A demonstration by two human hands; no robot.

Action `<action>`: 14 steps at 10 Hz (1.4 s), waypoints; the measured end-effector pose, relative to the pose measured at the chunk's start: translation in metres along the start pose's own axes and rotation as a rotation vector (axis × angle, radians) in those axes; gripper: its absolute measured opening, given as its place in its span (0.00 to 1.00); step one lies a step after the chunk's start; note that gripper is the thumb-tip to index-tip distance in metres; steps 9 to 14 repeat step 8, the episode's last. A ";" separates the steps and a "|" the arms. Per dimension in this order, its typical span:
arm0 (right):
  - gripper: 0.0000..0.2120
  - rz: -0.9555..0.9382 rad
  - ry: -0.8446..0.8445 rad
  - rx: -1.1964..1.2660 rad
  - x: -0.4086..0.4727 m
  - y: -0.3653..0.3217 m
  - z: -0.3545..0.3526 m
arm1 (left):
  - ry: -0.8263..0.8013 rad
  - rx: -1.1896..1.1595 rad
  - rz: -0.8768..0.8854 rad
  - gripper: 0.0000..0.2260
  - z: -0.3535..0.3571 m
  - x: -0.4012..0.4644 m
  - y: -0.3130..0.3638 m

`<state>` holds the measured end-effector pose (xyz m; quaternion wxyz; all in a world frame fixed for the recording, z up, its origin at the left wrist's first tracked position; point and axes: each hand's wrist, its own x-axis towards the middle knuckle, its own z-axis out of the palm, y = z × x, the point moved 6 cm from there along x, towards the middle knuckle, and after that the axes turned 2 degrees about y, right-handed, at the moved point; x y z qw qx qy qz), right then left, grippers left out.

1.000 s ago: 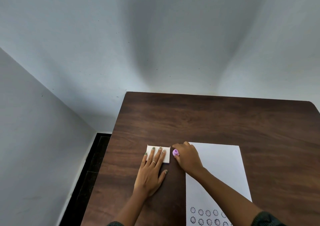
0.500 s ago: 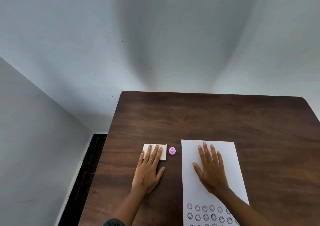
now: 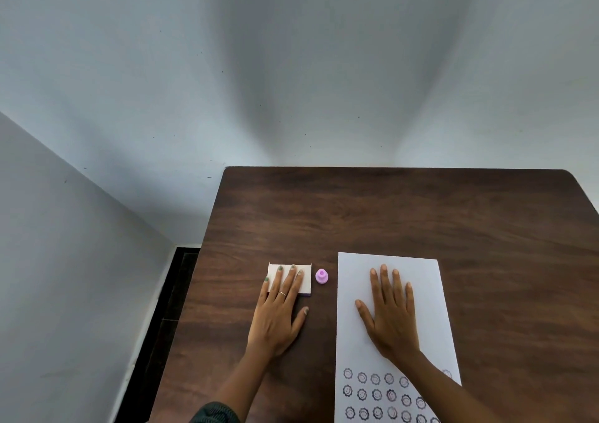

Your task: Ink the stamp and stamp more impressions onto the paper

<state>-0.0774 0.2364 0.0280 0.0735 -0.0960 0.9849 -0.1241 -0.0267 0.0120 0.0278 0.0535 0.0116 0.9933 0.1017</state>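
Observation:
A small pink stamp (image 3: 321, 276) stands upright on the dark wooden table (image 3: 389, 215), untouched, between a white ink pad case (image 3: 306, 281) and a white sheet of paper (image 3: 424, 293). My left hand (image 3: 278, 315) lies flat with its fingers spread over the closed ink pad case. My right hand (image 3: 390, 312) rests flat, palm down, on the blank upper part of the paper. Several rows of round dark stamp impressions (image 3: 376, 395) fill the paper's near end, partly hidden by my right forearm.
The table's left edge runs beside a pale wall (image 3: 81, 260), with a strip of dark floor (image 3: 168, 309) between them. Another pale wall stands right behind the table's far edge.
My right hand has let go of the pink stamp, left it standing beside the ink pad case, and moved right to lie flat on the paper. The left hand stays put.

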 end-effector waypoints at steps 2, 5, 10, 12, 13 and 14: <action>0.36 -0.018 -0.020 0.000 0.000 -0.001 0.000 | -0.002 0.004 -0.003 0.30 -0.001 0.000 0.000; 0.35 -0.022 -0.016 -0.015 0.000 -0.002 -0.001 | 0.009 -0.001 0.010 0.30 -0.003 0.000 0.003; 0.35 -0.082 0.037 -0.001 0.003 -0.016 -0.013 | 0.084 -0.005 0.028 0.32 -0.018 -0.001 0.007; 0.35 -0.082 0.037 -0.001 0.003 -0.016 -0.013 | 0.084 -0.005 0.028 0.32 -0.018 -0.001 0.007; 0.35 -0.082 0.037 -0.001 0.003 -0.016 -0.013 | 0.084 -0.005 0.028 0.32 -0.018 -0.001 0.007; 0.35 -0.082 0.037 -0.001 0.003 -0.016 -0.013 | 0.084 -0.005 0.028 0.32 -0.018 -0.001 0.007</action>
